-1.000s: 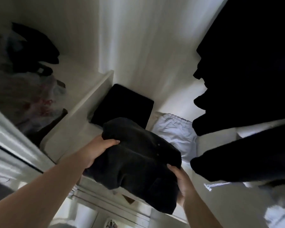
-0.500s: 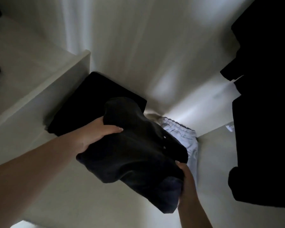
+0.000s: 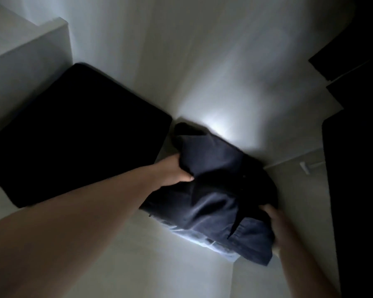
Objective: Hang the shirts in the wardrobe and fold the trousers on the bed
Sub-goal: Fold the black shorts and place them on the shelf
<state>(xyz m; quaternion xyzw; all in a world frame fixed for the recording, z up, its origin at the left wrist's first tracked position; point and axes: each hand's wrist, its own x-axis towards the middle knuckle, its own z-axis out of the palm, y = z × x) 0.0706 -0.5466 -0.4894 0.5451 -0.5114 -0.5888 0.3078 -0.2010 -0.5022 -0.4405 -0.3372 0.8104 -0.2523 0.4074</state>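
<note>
White shelf (image 3: 138, 254): black pile (image 3: 73, 134) beside hands-held dark trousers (image 3: 220, 190).

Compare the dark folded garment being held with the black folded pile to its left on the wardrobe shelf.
The held garment is navy-grey with visible creases and seams; the black pile shows no detail. The garment is rumpled and gripped by the left hand and right hand; the pile lies flat, squared and untouched. The garment sits on a pale item; the pile rests on the shelf. Both are folded.
</note>
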